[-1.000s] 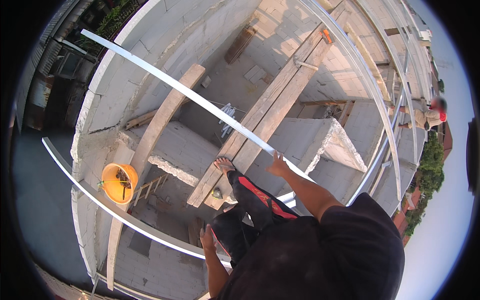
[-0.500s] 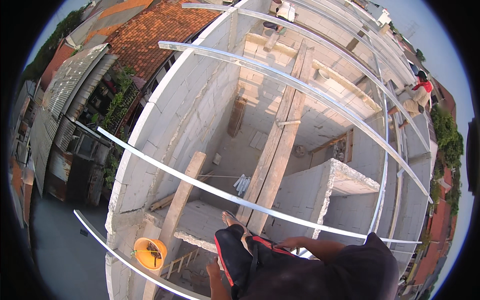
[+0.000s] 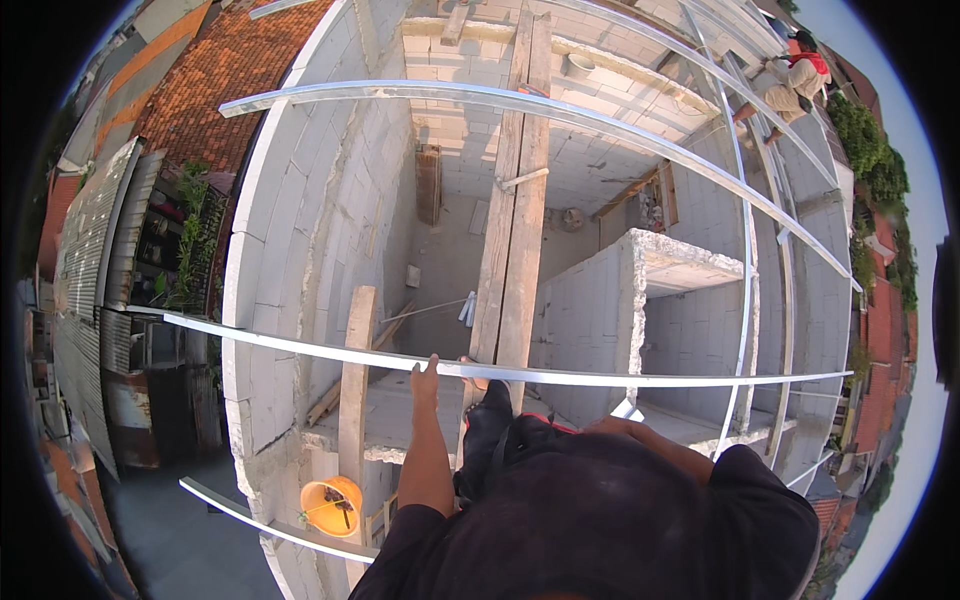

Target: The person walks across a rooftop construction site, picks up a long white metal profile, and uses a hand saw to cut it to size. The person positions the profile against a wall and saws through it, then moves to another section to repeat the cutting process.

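While reaching forward with the left hand, touches a silver metal purlin with fingers partly curled at its edge; cannot tell how tightly gripped. Has the right hand drawn in against the black shirt, mostly hidden; cannot tell how open, or whether holding anything. Has, below and left of the left hand, an orange-yellow bucket with dark lumps inside, and, far ahead and to its right, a pale bucket; cannot make out any contents there. Spans crosswise with the purlin's long axis, left to right past both hands, pointing leftward beyond the block wall toward a corrugated roof. Crosses, just right of the left hand, paired wooden planks leading away ahead.
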Available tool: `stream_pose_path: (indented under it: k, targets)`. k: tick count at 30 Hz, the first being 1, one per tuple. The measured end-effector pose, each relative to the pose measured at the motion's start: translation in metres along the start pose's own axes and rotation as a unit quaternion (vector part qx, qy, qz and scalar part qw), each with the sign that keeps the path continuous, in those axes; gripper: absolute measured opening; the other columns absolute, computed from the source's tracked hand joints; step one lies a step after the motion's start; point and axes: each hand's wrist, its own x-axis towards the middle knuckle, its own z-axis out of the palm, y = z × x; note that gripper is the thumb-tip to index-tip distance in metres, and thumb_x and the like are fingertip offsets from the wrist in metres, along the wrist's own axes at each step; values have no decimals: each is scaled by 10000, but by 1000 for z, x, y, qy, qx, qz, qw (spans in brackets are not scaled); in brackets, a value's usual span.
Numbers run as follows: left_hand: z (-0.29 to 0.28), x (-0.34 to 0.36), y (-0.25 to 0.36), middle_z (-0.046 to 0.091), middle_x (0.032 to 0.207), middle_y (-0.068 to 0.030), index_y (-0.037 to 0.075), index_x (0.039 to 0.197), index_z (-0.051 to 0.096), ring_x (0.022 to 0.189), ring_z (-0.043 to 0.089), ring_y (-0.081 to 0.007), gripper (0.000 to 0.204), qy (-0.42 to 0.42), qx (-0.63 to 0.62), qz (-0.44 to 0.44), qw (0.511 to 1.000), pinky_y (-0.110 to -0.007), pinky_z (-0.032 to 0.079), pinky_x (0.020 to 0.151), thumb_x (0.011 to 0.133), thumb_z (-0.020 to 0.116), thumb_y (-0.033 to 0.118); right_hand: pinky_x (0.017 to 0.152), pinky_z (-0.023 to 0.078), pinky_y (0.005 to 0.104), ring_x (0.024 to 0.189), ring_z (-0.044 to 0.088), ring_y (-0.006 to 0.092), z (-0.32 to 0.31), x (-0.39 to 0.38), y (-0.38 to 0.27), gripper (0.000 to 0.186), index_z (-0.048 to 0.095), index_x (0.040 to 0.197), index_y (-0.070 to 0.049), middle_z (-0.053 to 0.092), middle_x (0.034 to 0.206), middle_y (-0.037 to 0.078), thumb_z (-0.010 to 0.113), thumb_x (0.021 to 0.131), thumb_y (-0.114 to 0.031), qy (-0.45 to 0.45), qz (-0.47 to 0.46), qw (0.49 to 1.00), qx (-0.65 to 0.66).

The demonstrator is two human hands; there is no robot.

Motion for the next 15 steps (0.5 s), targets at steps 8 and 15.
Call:
stream_pose_path:
  k: [8, 15]
  targets:
    - [-29, 90, -109, 521, 1458, -332, -118, 1449, 471, 1365, 513, -455, 925, 2, 240, -24, 971, -455, 444, 1108, 852, 743, 535, 620, 635, 360, 878, 762, 251, -84, -7, -43, 519, 643, 1320, 22, 729, 1140, 172, 672, 972, -362, 301, 196, 874, 328]
    - [76, 16, -10, 639, 1316, -308, -81, 1341, 592, 1250, 624, -414, 784, -114, 440, 87, 886, -452, 490, 1057, 843, 729, 509, 672, 626, 351, 892, 745, 237, -37, -49, -40, 475, 650, 1311, -7, 725, 1104, 125, 665, 958, -326, 343, 293, 759, 469]
